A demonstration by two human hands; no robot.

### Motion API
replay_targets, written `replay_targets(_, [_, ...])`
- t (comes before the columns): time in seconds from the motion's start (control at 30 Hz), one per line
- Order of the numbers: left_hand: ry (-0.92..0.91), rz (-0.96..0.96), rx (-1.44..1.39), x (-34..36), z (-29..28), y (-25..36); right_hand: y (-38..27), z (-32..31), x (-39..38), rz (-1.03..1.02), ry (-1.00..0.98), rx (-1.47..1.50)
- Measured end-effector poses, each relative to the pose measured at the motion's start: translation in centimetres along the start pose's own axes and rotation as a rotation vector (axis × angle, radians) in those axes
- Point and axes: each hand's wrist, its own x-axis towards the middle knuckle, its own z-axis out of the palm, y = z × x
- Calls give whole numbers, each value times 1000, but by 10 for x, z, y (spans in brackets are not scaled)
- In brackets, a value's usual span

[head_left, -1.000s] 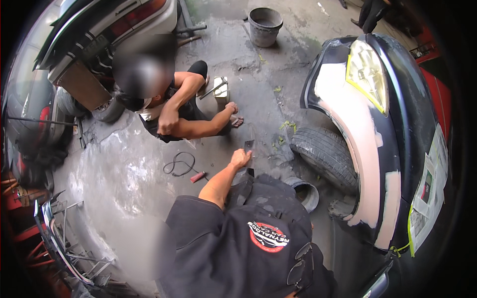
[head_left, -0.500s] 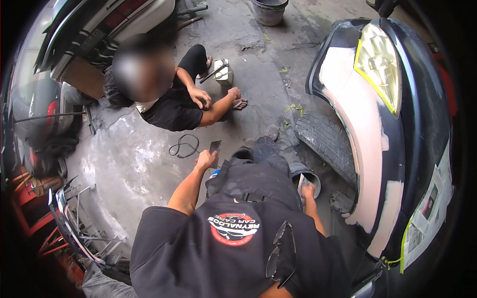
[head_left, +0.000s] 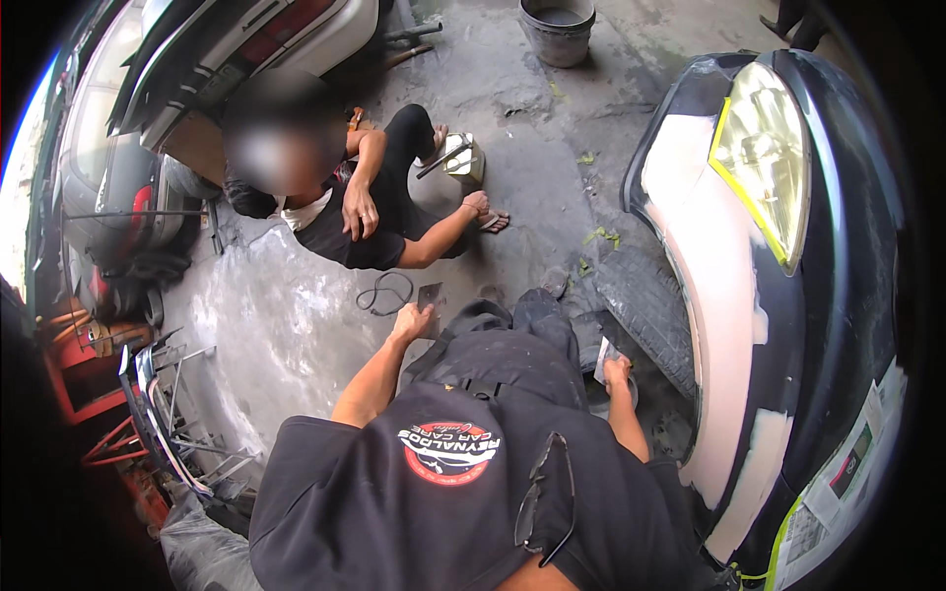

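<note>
My left hand (head_left: pixel 412 323) is closed on a thin dark rectangular sheet (head_left: pixel 430 295), held out beside my left thigh. My right hand (head_left: pixel 617 371) grips a small flat whitish pad (head_left: pixel 604 354) beside my right leg, above a bucket (head_left: pixel 629 396) that my hand and arm partly cover. Whether the pad is folded paper or a block I cannot tell. To the right stands a dark car front, its fender (head_left: pixel 705 295) covered with a broad pale pink patch. Yellow tape (head_left: pixel 731 187) edges its clear headlight (head_left: pixel 769 163).
A tyre (head_left: pixel 645 310) lies by the fender. A person (head_left: pixel 365 222) squats ahead left, near a pale square can (head_left: pixel 463 163) and a black cord loop (head_left: pixel 384 295). Another bucket (head_left: pixel 558 34) stands at the back; newspaper (head_left: pixel 838 483) covers the car's side. A metal frame (head_left: pixel 168 424) stands left.
My right hand with the pad has risen out of the bucket's mouth and moved forward. My left hand keeps the dark sheet. The squatting person's upper hand has shifted toward their chest.
</note>
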Motion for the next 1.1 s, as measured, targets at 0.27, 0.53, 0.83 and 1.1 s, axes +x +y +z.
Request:
replay_targets(0.27, [-6,426,223,79,53,-22,71,18,44,-23,50,7])
replay_targets(0.53, [-71,571,82,111,24,92,64,37,10,189,317,294])
replay_targets(0.83, [-267,744,1,161,44,132,89,76,-67,161,376,266])
replay_targets(1.1, [-531,619,-211,132,44,105,16,120,-215,346,456,259])
